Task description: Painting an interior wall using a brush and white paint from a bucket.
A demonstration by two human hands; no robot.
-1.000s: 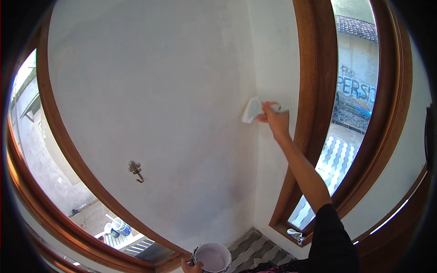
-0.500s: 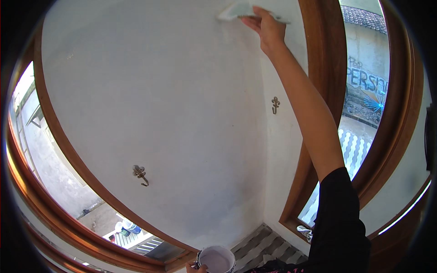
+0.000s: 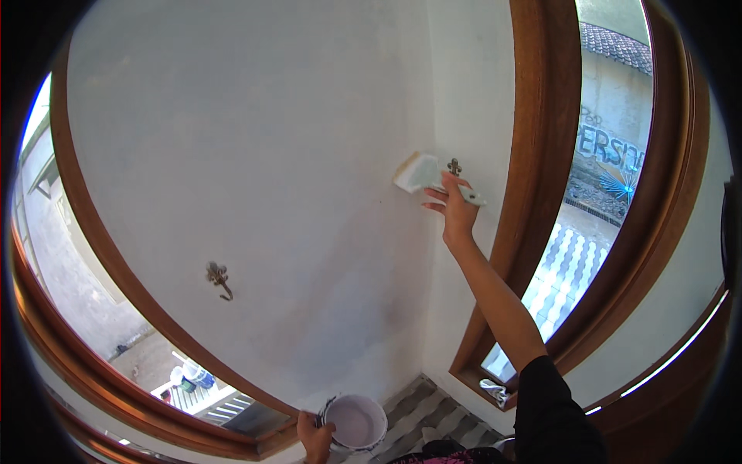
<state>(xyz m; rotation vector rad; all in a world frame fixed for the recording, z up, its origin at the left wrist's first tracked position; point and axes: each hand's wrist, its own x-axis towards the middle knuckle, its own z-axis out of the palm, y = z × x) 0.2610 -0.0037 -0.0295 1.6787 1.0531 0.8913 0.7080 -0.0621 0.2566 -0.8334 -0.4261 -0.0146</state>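
My right hand is closed round the handle of a wide paintbrush, its pale bristles pointing left. The brush is at the white wall, close to the inner corner; whether the bristles touch cannot be made out. Low in the view, my left hand grips the rim of a small paint bucket. Whitish paint shows inside the bucket, and its rim is smeared. Just above my right hand, a metal wall hook is fixed to the narrow side wall.
Another metal hook sticks out of the wall at lower left. Brown wooden frames border window openings on both sides. A crumpled white cloth lies on the right sill. Patterned grey floor tiles show below; outside stand several containers.
My right hand has come down with the paintbrush from the upper wall to beside the side hook. The bucket and my left hand now sit higher in the view.
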